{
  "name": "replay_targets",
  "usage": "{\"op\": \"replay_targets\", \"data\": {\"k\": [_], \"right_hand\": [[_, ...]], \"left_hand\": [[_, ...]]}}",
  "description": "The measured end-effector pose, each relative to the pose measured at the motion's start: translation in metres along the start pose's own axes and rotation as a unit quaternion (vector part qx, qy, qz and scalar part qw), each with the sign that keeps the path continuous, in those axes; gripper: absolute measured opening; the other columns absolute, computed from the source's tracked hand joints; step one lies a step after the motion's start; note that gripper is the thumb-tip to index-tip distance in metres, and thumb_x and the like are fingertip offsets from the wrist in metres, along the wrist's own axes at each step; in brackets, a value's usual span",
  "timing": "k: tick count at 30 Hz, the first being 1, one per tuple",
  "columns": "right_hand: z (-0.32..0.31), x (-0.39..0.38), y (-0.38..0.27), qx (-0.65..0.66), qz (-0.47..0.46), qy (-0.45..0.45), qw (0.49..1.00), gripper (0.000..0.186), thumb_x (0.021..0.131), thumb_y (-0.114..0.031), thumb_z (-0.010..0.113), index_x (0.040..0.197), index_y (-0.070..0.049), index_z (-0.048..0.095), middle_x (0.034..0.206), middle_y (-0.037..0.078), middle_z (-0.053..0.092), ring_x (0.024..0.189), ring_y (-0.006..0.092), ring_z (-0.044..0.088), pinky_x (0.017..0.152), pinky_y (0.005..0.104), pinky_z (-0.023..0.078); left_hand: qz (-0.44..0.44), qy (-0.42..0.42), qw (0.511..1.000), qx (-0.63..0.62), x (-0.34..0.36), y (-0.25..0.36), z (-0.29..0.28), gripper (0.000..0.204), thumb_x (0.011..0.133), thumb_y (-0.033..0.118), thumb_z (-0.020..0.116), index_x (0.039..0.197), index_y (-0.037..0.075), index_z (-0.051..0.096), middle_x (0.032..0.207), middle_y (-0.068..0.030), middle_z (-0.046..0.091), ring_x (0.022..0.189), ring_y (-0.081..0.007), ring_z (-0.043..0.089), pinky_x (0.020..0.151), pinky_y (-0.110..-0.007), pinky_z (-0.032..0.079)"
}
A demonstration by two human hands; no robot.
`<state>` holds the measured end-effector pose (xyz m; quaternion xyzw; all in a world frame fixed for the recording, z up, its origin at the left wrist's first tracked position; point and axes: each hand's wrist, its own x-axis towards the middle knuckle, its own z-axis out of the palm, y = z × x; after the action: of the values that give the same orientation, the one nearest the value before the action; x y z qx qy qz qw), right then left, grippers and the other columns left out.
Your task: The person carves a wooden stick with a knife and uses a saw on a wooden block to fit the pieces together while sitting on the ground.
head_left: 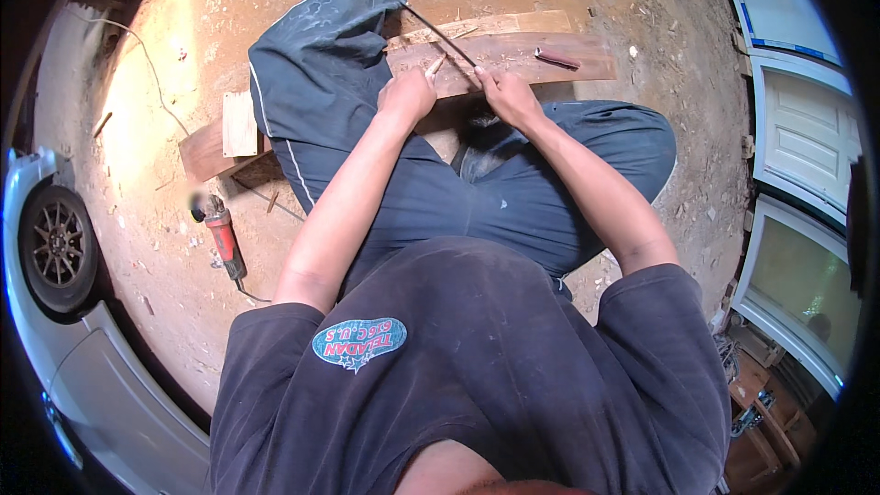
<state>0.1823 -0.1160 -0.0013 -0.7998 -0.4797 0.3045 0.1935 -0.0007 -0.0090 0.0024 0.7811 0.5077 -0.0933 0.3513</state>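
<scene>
My left hand (408,96) is closed on a small pale pointed piece (436,64), apparently wood, whose tip sticks out past the fingers. In my right hand (510,98) I grip one end of a long thin dark rod (440,34), perhaps a file. It slants away to the far left, its other end by my left trouser leg. Both hands are over the near edge of a reddish plank (513,62) that lies across in front of me. A short dark red cylinder (557,59) with a pale end rests on the plank, right of my hands.
A red and grey angle grinder (223,236) with a cord lies on the dirt floor to my left. Beyond it, a pale wood block (240,126) sits on a brown board (201,152). A parked car (60,252) stands at far left, white panelled doors (811,124) at right.
</scene>
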Motion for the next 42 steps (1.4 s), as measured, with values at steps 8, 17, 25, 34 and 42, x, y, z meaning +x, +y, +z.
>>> {"op": "replay_targets", "data": {"k": [8, 17, 25, 34, 42], "right_hand": [[0.0, 0.0, 0.008, -0.033, 0.011, -0.034, 0.999, 0.063, 0.101, -0.05, 0.043, 0.092, 0.006, 0.069, 0.087, 0.035, 0.064, 0.09, 0.0499, 0.065, 0.08, 0.0519, 0.05], [0.0, -0.009, -0.004, -0.054, -0.052, 0.001, 0.997, 0.054, 0.103, -0.043, 0.044, 0.092, 0.003, 0.07, 0.09, 0.032, 0.066, 0.093, 0.0496, 0.064, 0.083, 0.0543, 0.05], [0.0, -0.015, -0.023, -0.035, -0.032, 0.003, 0.999, 0.052, 0.102, -0.04, 0.045, 0.093, 0.005, 0.068, 0.089, 0.033, 0.065, 0.09, 0.0509, 0.063, 0.081, 0.0549, 0.05], [0.017, -0.016, -0.026, -0.008, 0.003, 0.042, 0.999, 0.059, 0.103, -0.042, 0.044, 0.085, 0.008, 0.069, 0.083, 0.036, 0.063, 0.086, 0.0521, 0.064, 0.08, 0.0571, 0.05], [0.021, -0.019, -0.056, 0.07, -0.02, 0.086, 0.994, 0.061, 0.103, -0.043, 0.043, 0.083, 0.008, 0.07, 0.083, 0.034, 0.064, 0.085, 0.0531, 0.064, 0.081, 0.0566, 0.05]], "left_hand": [[0.033, 0.052, 0.998, 0.006, -0.005, 0.006, 0.006, 0.039, 0.098, 0.035, 0.053, 0.109, 0.001, 0.067, 0.107, -0.0259, 0.069, 0.103, -0.0436, 0.067, 0.09, -0.053, 0.052], [0.009, 0.02, 1.0, 0.003, -0.004, 0.008, 0.004, 0.036, 0.099, 0.032, 0.053, 0.113, 0.003, 0.068, 0.114, -0.0225, 0.069, 0.111, -0.039, 0.065, 0.094, -0.049, 0.052], [0.026, 0.056, 0.998, -0.029, -0.004, 0.0, 0.006, 0.04, 0.099, 0.034, 0.052, 0.106, -0.001, 0.069, 0.107, -0.0285, 0.068, 0.104, -0.0458, 0.066, 0.092, -0.054, 0.051], [-0.001, 0.019, 0.999, -0.026, -0.006, 0.011, 0.001, 0.038, 0.098, 0.032, 0.054, 0.111, -0.001, 0.07, 0.115, -0.0248, 0.069, 0.11, -0.0403, 0.066, 0.095, -0.049, 0.052], [0.026, 0.064, 0.995, -0.069, 0.001, -0.005, 0.016, 0.04, 0.097, 0.029, 0.054, 0.1, -0.007, 0.07, 0.101, -0.0331, 0.067, 0.101, -0.0476, 0.066, 0.092, -0.054, 0.051]]}}
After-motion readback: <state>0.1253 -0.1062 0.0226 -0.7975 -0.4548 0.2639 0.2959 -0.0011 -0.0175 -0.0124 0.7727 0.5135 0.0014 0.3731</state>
